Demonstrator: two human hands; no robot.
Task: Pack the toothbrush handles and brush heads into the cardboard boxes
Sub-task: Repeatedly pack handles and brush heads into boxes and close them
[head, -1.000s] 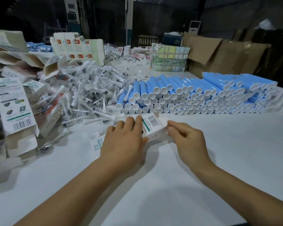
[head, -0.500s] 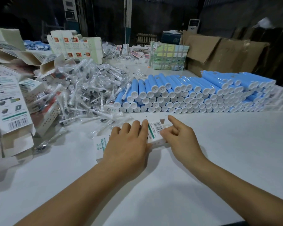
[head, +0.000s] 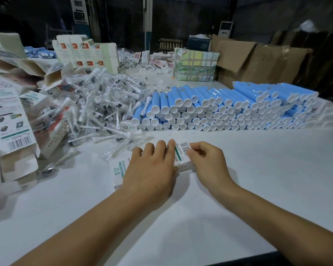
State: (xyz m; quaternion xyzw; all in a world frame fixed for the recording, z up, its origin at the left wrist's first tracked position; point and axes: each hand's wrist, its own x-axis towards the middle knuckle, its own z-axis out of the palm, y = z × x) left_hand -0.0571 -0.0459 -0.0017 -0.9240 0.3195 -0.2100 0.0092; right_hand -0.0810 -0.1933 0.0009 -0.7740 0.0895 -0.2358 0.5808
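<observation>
While a dim warehouse room lies beyond, the white table (head: 238, 169) spreads under both hands. Stacked blue toothbrush handles (head: 229, 110) lie beyond the right hand (head: 208, 162); bagged brush heads (head: 96, 110) lie beyond the left hand (head: 150, 169). Flat, that left hand presses the cardboard box (head: 119, 171), reading "X S1" and "ELECTRIC". Right fingers pinch its barcoded end.

A single head-worn wide-angle camera looks forward and down across the white table (head: 258, 169) from its near edge. It sits close above the forearms, with the table's far edge and dim background high in frame.
</observation>
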